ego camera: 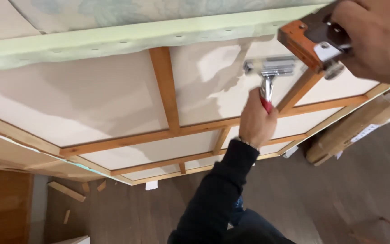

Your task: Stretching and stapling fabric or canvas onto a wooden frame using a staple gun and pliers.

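A large canvas (113, 104) lies face down, showing its pale back and wooden stretcher bars (165, 86). Greenish fabric (113, 40) is folded over the far edge, with several staples along it. My left hand (254, 121) grips the red handles of chrome canvas pliers (271, 68), whose wide jaws sit near the folded edge. My right hand (375, 38), close to the camera at top right, holds an orange and black staple gun (310, 40) just right of the pliers' jaws.
Dark wood floor (330, 194) lies below the canvas. Small wood scraps (66, 191) lie on the floor at lower left. A long cardboard package (357, 129) rests at the right, beside the frame's corner. A brown board (1, 208) stands at far left.
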